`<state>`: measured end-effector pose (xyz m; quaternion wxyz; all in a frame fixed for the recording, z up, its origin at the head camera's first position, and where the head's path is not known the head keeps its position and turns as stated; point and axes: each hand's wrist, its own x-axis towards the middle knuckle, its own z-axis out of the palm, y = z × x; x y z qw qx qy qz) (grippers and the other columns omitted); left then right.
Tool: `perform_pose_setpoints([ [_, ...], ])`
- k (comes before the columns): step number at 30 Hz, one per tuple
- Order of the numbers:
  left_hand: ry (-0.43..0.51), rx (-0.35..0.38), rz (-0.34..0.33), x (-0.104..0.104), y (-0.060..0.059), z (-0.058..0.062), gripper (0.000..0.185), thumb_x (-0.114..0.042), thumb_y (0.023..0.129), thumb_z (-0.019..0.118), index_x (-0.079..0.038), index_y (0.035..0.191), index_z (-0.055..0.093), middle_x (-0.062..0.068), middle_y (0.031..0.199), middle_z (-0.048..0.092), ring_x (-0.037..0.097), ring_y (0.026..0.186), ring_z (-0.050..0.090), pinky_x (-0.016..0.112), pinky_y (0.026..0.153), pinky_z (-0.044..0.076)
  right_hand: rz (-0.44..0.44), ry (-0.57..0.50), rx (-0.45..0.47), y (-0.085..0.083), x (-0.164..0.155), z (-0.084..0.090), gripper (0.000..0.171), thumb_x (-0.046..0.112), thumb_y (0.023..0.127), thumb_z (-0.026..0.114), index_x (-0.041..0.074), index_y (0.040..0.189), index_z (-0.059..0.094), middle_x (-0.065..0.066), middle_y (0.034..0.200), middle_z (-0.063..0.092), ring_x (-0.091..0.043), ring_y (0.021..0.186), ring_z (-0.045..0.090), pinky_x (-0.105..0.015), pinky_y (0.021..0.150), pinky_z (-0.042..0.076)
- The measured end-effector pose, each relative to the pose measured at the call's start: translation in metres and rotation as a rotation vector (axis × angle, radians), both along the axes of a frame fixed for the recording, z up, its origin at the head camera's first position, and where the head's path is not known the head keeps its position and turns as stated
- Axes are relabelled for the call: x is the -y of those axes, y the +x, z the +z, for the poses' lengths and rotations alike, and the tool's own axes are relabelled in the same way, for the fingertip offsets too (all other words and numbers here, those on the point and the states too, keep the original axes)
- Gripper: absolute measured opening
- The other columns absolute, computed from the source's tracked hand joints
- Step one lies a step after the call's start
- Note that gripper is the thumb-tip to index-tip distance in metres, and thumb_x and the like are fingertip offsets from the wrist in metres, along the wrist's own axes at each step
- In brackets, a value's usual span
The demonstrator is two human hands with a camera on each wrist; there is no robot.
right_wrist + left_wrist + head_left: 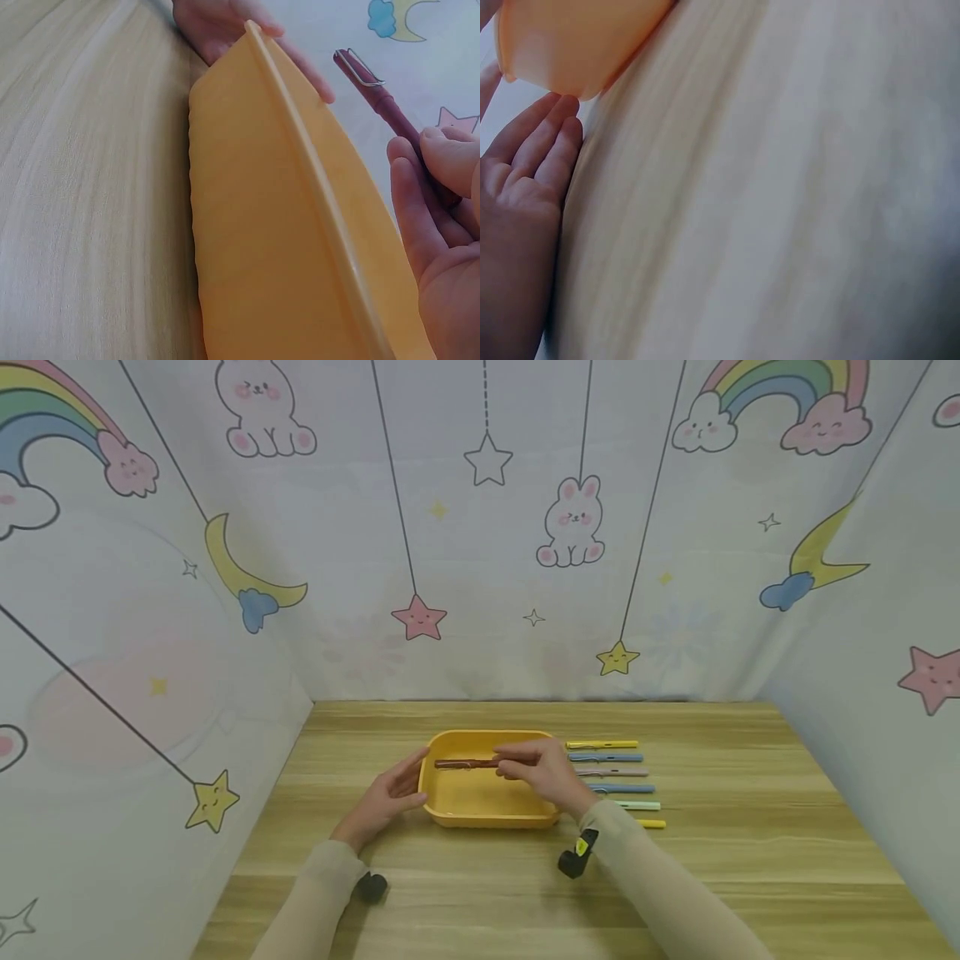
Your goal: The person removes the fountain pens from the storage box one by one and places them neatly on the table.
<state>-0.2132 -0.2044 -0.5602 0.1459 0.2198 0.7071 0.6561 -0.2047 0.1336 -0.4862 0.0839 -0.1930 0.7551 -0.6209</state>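
A dark red pen (467, 764) with a wire clip is level over the yellow plastic tray (487, 820). My right hand (546, 770) pinches its plain end between thumb and fingers; in the right wrist view the pen (403, 124) rises above the rim, clip end pointing away from the hand. At the tray's left side, my left hand (384, 799) rests with thumb and fingers spread along the wall. Its straight fingers (544, 142) touch the tray's outside in the left wrist view.
Several pens lie in a row right of the tray, among them a yellow pen (602, 745), a blue pen (626, 789) and a pale green pen (641, 806). The right forearm partly covers the nearest ones. Printed cloth walls (495, 668) border the wooden table (465, 893).
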Motion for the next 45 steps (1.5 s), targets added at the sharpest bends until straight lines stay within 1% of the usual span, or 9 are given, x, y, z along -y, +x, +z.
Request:
perform_pose_setpoints([
  [3, 0.001, -0.005, -0.001, 0.0, 0.0, -0.001, 0.079, -0.01, 0.101, 0.072, -0.02, 0.167, 0.03, 0.016, 0.17, 0.03, 0.039, 0.155, 0.031, 0.019, 0.115, 0.039, -0.007, 0.012, 0.008, 0.003, -0.006, 0.002, 0.037, 0.011, 0.102, 0.07, -0.006, 0.135, 0.068, -0.015, 0.122, 0.076, -0.024, 0.105, 0.077, -0.037, 0.093, 0.062],
  [8, -0.002, 0.002, 0.004, 0.0, 0.0, -0.001, 0.08, -0.01, 0.1, 0.072, -0.022, 0.167, 0.031, 0.014, 0.171, 0.031, 0.037, 0.155, 0.032, 0.019, 0.115, 0.039, -0.007, 0.016, 0.009, 0.008, -0.018, 0.003, 0.037, 0.015, 0.103, 0.069, -0.004, 0.135, 0.068, -0.015, 0.126, 0.075, -0.025, 0.109, 0.076, -0.038, 0.098, 0.06],
  [13, -0.01, 0.007, 0.016, 0.0, 0.0, -0.001, 0.079, -0.012, 0.1, 0.073, -0.024, 0.167, 0.033, 0.013, 0.17, 0.032, 0.035, 0.155, 0.033, 0.02, 0.115, 0.04, -0.014, -0.004, 0.007, 0.011, -0.031, 0.001, 0.038, 0.016, 0.102, 0.071, -0.004, 0.135, 0.069, -0.017, 0.126, 0.074, -0.025, 0.109, 0.076, -0.037, 0.095, 0.061],
  [20, -0.007, 0.011, 0.016, 0.001, -0.002, -0.003, 0.079, -0.012, 0.099, 0.074, -0.023, 0.166, 0.033, 0.013, 0.17, 0.033, 0.036, 0.155, 0.033, 0.021, 0.115, 0.04, -0.045, 0.012, 0.048, 0.02, -0.053, 0.001, 0.039, 0.022, 0.101, 0.073, 0.001, 0.134, 0.071, -0.014, 0.127, 0.075, -0.021, 0.109, 0.076, -0.034, 0.095, 0.061],
  [27, -0.003, -0.003, 0.013, 0.0, -0.001, -0.002, 0.079, -0.009, 0.1, 0.073, -0.021, 0.167, 0.033, 0.015, 0.169, 0.034, 0.037, 0.154, 0.034, 0.019, 0.115, 0.04, -0.06, 0.019, -0.008, 0.029, -0.072, -0.002, 0.035, 0.016, 0.101, 0.072, -0.004, 0.13, 0.072, -0.016, 0.12, 0.076, -0.017, 0.103, 0.077, -0.034, 0.09, 0.063],
  [36, -0.007, 0.008, 0.011, 0.001, -0.001, -0.001, 0.079, -0.01, 0.1, 0.073, -0.022, 0.166, 0.033, 0.014, 0.17, 0.033, 0.036, 0.155, 0.033, 0.021, 0.115, 0.04, -0.101, 0.008, 0.0, 0.039, -0.095, -0.009, 0.035, 0.015, 0.101, 0.072, -0.004, 0.13, 0.072, -0.018, 0.122, 0.076, -0.013, 0.104, 0.076, -0.049, 0.092, 0.061],
  [39, -0.006, 0.01, 0.006, 0.0, -0.001, -0.001, 0.079, -0.01, 0.1, 0.073, -0.022, 0.167, 0.033, 0.014, 0.17, 0.033, 0.037, 0.155, 0.033, 0.021, 0.115, 0.04, -0.104, -0.031, -0.014, 0.044, -0.102, -0.009, 0.033, 0.011, 0.101, 0.072, -0.007, 0.129, 0.071, -0.021, 0.122, 0.075, -0.017, 0.103, 0.077, -0.051, 0.092, 0.06],
  [42, -0.009, 0.012, 0.009, 0.0, -0.001, 0.0, 0.08, -0.011, 0.099, 0.074, -0.022, 0.166, 0.033, 0.014, 0.169, 0.033, 0.037, 0.155, 0.034, 0.02, 0.115, 0.04, -0.114, -0.059, -0.045, 0.048, -0.11, -0.01, 0.033, 0.008, 0.1, 0.072, -0.009, 0.127, 0.071, -0.024, 0.123, 0.073, -0.019, 0.104, 0.077, -0.047, 0.09, 0.062],
  [45, -0.012, 0.01, 0.016, 0.001, -0.001, 0.0, 0.08, -0.011, 0.099, 0.074, -0.022, 0.166, 0.033, 0.014, 0.169, 0.034, 0.036, 0.154, 0.034, 0.02, 0.115, 0.04, -0.138, -0.06, -0.073, 0.053, -0.119, -0.013, 0.031, 0.007, 0.099, 0.073, -0.011, 0.124, 0.072, -0.022, 0.122, 0.075, -0.016, 0.102, 0.077, -0.039, 0.085, 0.064],
])
